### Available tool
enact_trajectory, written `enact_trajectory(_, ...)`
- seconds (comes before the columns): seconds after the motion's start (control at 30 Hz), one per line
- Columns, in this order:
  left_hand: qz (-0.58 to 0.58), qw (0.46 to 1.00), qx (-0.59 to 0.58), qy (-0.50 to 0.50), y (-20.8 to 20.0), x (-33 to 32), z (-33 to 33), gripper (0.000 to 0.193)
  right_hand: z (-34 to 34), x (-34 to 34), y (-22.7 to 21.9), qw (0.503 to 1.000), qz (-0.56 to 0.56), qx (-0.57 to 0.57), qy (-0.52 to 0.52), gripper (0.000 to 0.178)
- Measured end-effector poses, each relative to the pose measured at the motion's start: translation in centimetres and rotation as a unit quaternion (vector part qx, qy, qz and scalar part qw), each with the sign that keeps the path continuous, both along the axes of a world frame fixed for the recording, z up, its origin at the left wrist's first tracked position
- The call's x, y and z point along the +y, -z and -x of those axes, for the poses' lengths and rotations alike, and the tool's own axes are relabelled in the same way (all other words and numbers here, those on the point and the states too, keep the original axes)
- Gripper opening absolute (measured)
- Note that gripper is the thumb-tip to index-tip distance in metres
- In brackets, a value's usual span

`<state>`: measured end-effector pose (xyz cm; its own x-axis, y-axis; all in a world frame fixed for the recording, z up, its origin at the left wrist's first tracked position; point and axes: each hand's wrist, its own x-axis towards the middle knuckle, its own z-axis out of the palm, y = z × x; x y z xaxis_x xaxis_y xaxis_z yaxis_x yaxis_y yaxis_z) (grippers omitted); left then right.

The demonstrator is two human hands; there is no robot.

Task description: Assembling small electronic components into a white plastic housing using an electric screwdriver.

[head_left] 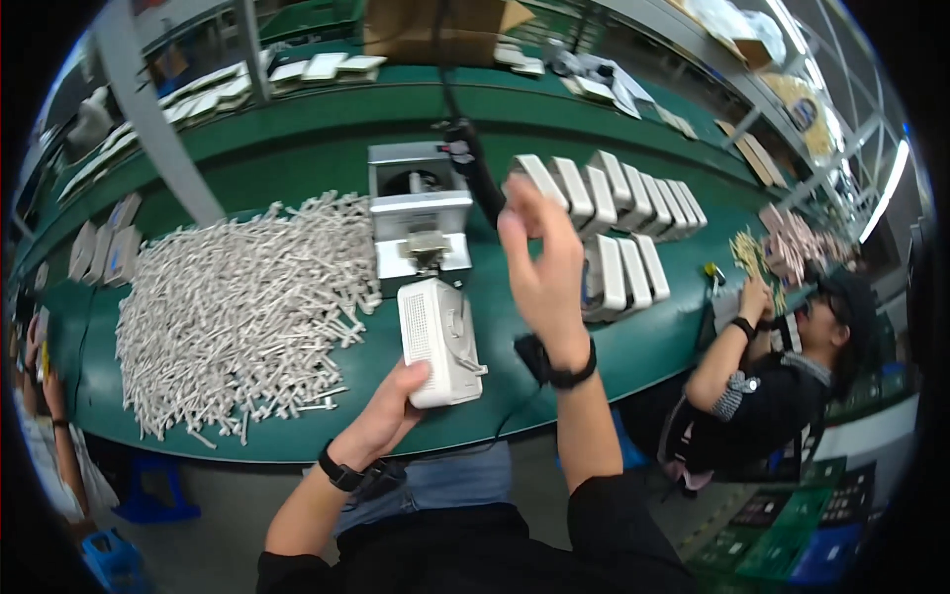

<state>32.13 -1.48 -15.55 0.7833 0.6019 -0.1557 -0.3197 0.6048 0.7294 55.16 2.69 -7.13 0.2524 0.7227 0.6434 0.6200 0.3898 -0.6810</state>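
Note:
My left hand [388, 408] grips the near end of a white plastic box-shaped housing [438, 340] lying on the green workbench [297, 158]. My right hand [541, 262] is raised above the bench with its fingers apart and nothing in it, close to a black hanging tool on a cable [477, 168]. Just beyond the housing stands a small grey fixture machine [420, 213]. To the left lies a big heap of white plastic sticks [237, 307].
Rows of white housings [623, 208] stand on edge to the right of the fixture. A co-worker [772, 376] sits at the bench's right end with small parts. More white trays and a cardboard box [435, 30] sit at the back. Another person's arm is at the left edge.

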Motion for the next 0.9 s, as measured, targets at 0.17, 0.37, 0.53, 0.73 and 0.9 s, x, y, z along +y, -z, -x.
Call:
enact_trajectory(0.17, -0.319, 0.929, 0.185, 0.017, -0.1, 2.9, -8.6, 0.097, -4.7, -11.6, 2.9, 0.986, 0.05, -0.075, 0.14, 0.029)
enact_trajectory(0.37, -0.495, 0.789, 0.363, 0.023, -1.5, 6.9, -19.1, 0.095, -10.1, -15.2, 8.4, 0.941, 0.162, -0.056, 0.291, 0.059)
enact_trajectory(0.53, -0.565, 0.729, 0.381, 0.065, -2.7, 9.6, -22.4, 0.082, -9.4, -15.5, 9.0, 0.949, 0.156, -0.039, 0.27, 0.086)
enact_trajectory(0.73, -0.489, 0.815, 0.3, 0.081, -2.5, 9.7, -22.6, 0.074, -9.8, -13.1, 6.3, 0.892, 0.208, -0.223, 0.334, 0.117)
enact_trajectory(0.9, -0.48, 0.846, 0.225, 0.066, -0.3, 8.8, -26.2, 0.079, -10.0, -11.6, 6.4, 0.846, 0.277, -0.297, 0.345, 0.116)
